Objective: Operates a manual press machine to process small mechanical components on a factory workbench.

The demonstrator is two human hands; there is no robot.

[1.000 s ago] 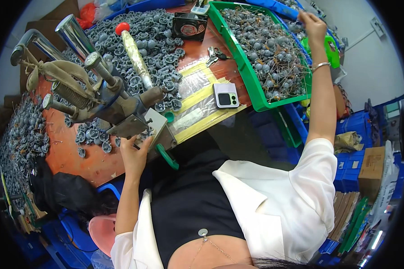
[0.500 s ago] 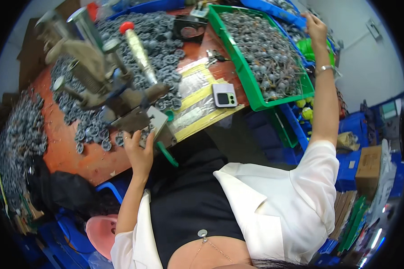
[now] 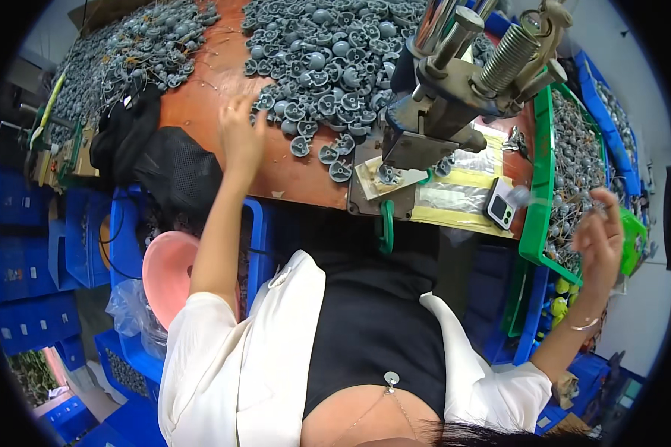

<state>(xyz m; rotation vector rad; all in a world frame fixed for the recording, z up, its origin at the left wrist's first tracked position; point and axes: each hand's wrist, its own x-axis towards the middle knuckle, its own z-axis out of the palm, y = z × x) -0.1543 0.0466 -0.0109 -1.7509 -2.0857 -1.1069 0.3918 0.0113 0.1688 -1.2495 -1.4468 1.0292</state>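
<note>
My left hand [image 3: 242, 138] is over the orange tabletop at the left edge of a heap of grey round plastic parts [image 3: 328, 63]. Its fingers are apart, and I see nothing in them. My right hand [image 3: 600, 242] hovers by the green tray [image 3: 538, 216] of grey parts with thin wires. Its fingers are loosely bent, apart and slightly blurred. A smeared grey round piece [image 3: 520, 197] shows between that hand and the phone. Right of the heap stands a metal hand press [image 3: 462, 97]; a grey part [image 3: 388, 175] sits on the plate below it.
Another heap of wired grey parts [image 3: 149, 48] covers the table's far left. A phone [image 3: 502, 203] lies on yellow-taped sheeting near the front edge, with keys [image 3: 516, 141] behind it. A green clamp handle [image 3: 386, 226] hangs below the edge. A pink basin [image 3: 168, 272] stands at lower left.
The view has swung left. My left hand has left the press and moved to the heap's edge. My right hand has come nearer from the far bins, back beside the green tray.
</note>
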